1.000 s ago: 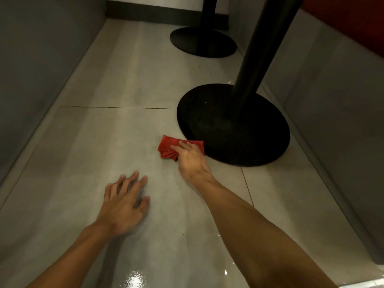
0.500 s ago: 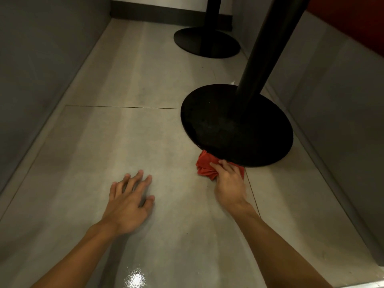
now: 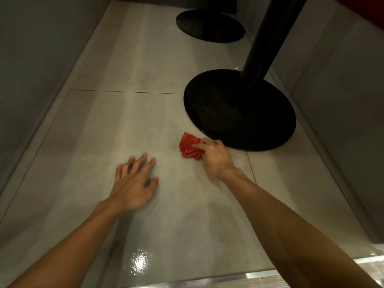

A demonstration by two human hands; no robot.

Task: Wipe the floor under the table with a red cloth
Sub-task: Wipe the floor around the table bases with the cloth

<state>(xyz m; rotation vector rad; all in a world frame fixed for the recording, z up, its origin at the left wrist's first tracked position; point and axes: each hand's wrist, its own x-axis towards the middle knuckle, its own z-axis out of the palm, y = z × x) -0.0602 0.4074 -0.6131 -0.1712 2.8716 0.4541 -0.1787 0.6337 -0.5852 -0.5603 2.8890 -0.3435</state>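
Observation:
A crumpled red cloth [image 3: 188,146] lies pressed on the pale tiled floor [image 3: 104,125], just in front of the near black round table base [image 3: 239,113]. My right hand [image 3: 215,156] grips the cloth's right side, fingers curled over it, close to the base's front rim. My left hand [image 3: 135,181] rests flat on the floor to the left, fingers spread, holding nothing. The black table post [image 3: 268,38] rises from the base toward the upper right.
A second black round base [image 3: 209,26] stands farther back. Grey panels wall in the floor on the left [image 3: 37,69] and right [image 3: 336,90]. A wet glossy patch [image 3: 139,262] shines near the front, beside a metal threshold strip [image 3: 270,275].
My right hand swept the red cloth right along the base's front rim, then back left and a little away from it. My left hand stayed planted on the floor.

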